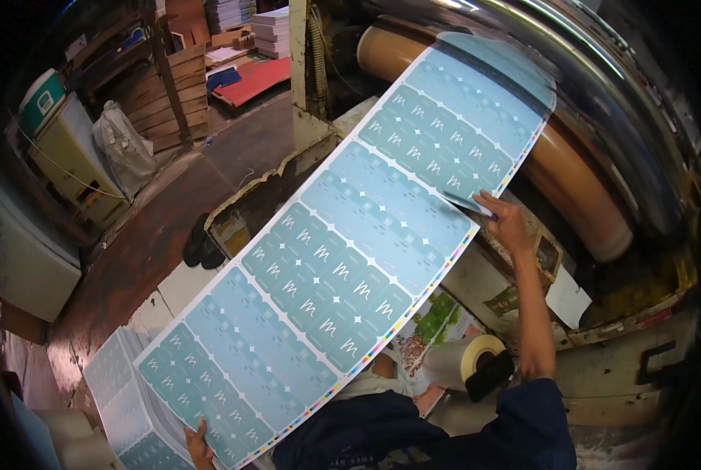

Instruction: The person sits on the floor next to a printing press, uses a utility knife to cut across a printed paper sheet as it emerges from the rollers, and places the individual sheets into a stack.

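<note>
A long printed sheet (pixel 288 309) in blue and teal panels slants across the view, from the rollers at upper right to the lower left. My left hand (pixel 199 445) grips its lower end by the edge, thumb on top. My right hand (pixel 509 225) is closed at the sheet's right edge, around a slim thing with a purple end (pixel 492 217), mostly hidden by the fingers. Beside it, a gap opens between the long sheet and the printed length (pixel 444 133) that comes off the machine. A stack of similar printed sheets (pixel 119 368) lies under the lower end.
A shiny metal cylinder (pixel 593 63) and a brown roller (pixel 593 188) stand at upper right. Near my right forearm are a roll of clear film (pixel 464 360) and a black phone-like object (pixel 490 376). Dark shoes (pixel 203 243), a grey sack (pixel 122 145) and a green-and-white cooler (pixel 43 100) are at left.
</note>
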Available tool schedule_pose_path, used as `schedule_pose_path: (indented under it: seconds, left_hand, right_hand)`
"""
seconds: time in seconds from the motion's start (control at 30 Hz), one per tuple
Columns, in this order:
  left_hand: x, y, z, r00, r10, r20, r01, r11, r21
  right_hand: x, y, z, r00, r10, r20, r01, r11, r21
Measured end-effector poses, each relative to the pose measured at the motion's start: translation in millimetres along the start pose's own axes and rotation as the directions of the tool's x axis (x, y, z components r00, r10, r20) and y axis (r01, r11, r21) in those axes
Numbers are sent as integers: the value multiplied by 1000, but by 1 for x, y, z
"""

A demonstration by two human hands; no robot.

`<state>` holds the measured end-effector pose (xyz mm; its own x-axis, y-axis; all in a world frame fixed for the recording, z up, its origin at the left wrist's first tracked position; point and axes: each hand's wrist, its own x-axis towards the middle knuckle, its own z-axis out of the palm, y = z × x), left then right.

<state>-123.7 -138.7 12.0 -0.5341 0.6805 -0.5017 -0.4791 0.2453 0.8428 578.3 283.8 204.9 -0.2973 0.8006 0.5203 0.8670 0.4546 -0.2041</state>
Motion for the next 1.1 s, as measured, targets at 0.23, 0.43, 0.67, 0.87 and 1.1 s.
schedule_pose_path:
  seconds: [0.23, 0.43, 0.67, 0.87, 1.1]
  left_hand:
    - [25, -12, -46, 958, -35, -283, 93, 977, 194]
    - [62, -23, -51, 988, 104, -113, -85, 983, 161]
    - [115, -39, 50, 999, 41, -23, -38, 992, 124]
    - [137, -76, 77, 977, 210, -30, -191, 930, 313]
    - [162, -74, 86, 973, 229, -9, -219, 942, 256]
  right_hand:
    - [17, -4, -3, 964, 209, 165, -222, 973, 67]
    - [17, -53, 2, 956, 244, 164, -265, 956, 127]
    - [10, -77, 3, 988, 117, 102, -136, 969, 208]
    - [4, -127, -16, 955, 172, 240, -225, 951, 211]
    - [-12, -165, -18, 977, 106, 185, -166, 923, 347]
